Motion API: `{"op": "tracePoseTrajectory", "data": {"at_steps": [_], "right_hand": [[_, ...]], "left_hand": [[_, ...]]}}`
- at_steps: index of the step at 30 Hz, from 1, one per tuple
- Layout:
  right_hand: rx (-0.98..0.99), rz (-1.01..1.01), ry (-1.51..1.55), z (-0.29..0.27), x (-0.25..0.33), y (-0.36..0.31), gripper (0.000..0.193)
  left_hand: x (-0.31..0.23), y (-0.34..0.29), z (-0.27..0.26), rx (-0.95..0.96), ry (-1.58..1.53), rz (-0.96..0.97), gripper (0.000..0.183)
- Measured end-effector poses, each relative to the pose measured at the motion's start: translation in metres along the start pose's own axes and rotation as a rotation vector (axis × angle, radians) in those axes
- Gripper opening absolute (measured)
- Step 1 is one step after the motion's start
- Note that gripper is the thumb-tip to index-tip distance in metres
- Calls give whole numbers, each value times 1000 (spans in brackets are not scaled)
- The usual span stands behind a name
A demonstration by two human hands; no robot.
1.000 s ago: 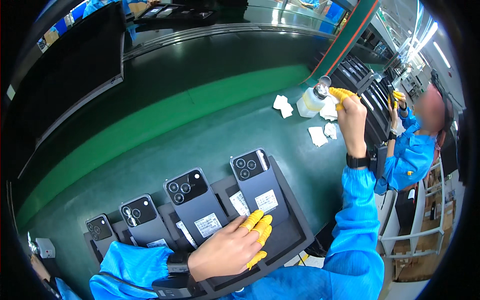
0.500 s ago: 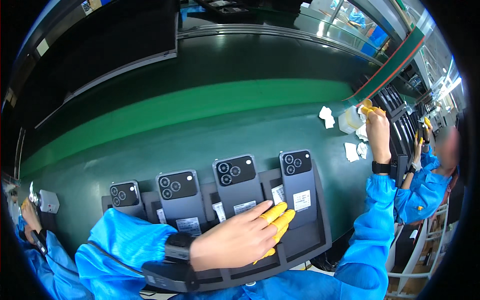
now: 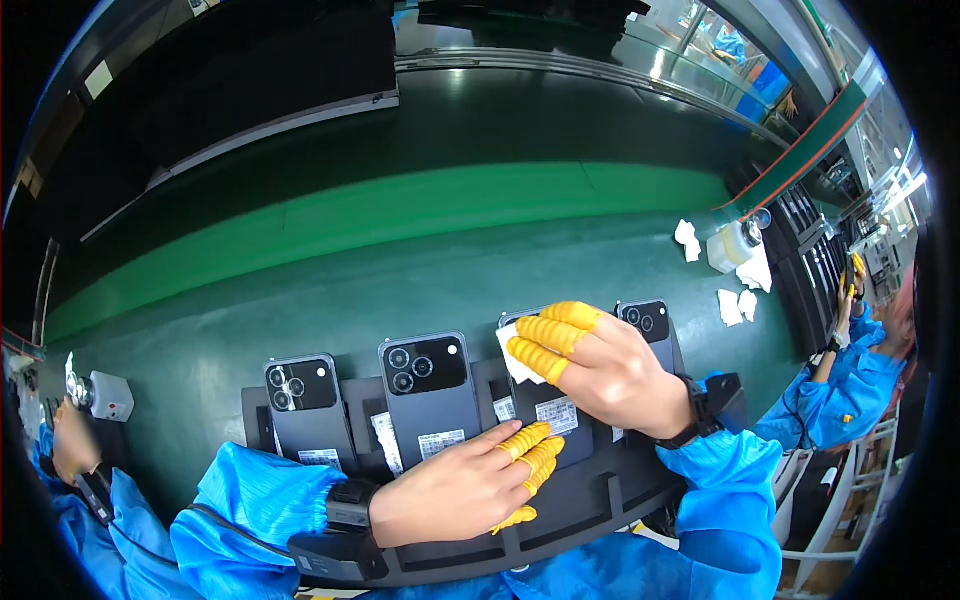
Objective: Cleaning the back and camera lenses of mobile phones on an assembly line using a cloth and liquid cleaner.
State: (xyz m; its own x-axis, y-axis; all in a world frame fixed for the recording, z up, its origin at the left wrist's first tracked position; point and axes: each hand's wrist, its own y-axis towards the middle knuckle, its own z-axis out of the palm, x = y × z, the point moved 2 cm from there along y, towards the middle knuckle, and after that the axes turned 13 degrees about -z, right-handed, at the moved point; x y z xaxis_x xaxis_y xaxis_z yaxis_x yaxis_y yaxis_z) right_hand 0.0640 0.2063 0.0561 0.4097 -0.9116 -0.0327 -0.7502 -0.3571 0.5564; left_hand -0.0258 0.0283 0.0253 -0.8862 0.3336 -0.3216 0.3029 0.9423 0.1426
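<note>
Several grey-blue smartphones lie backs up in a row in a black slotted tray. My right hand, in yellow finger cots, pinches a folded white wipe. It presses the wipe on the upper end of one phone, hiding most of its camera block. My left hand, also in yellow finger cots, lies with fingers stretched out over the lower end of that phone and the tray. To the left are a second phone and a third phone; another phone is partly hidden behind my right hand.
A white dispenser bottle stands at the right of the green table, with crumpled white wipes around it. Black trays are stacked beyond. Co-workers in blue sit at right and left, beside a white bottle.
My right hand has come from the bottle to the phone, bringing the white wipe onto it. The view has shifted, and my left hand stays over the same part of the tray.
</note>
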Motion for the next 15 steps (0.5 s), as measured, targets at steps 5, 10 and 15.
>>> {"op": "tracePoseTrajectory", "data": {"at_steps": [5,10,15], "right_hand": [[125,-85,-77,7,-2,-11,27],[328,-12,-48,-18,5,-18,26],[164,5,-75,-12,0,2,39]], "left_hand": [[3,-1,11,-54,-104,-16,40],[3,-3,14,-106,-90,-28,34],[-2,4,2,106,-10,3,40]]}}
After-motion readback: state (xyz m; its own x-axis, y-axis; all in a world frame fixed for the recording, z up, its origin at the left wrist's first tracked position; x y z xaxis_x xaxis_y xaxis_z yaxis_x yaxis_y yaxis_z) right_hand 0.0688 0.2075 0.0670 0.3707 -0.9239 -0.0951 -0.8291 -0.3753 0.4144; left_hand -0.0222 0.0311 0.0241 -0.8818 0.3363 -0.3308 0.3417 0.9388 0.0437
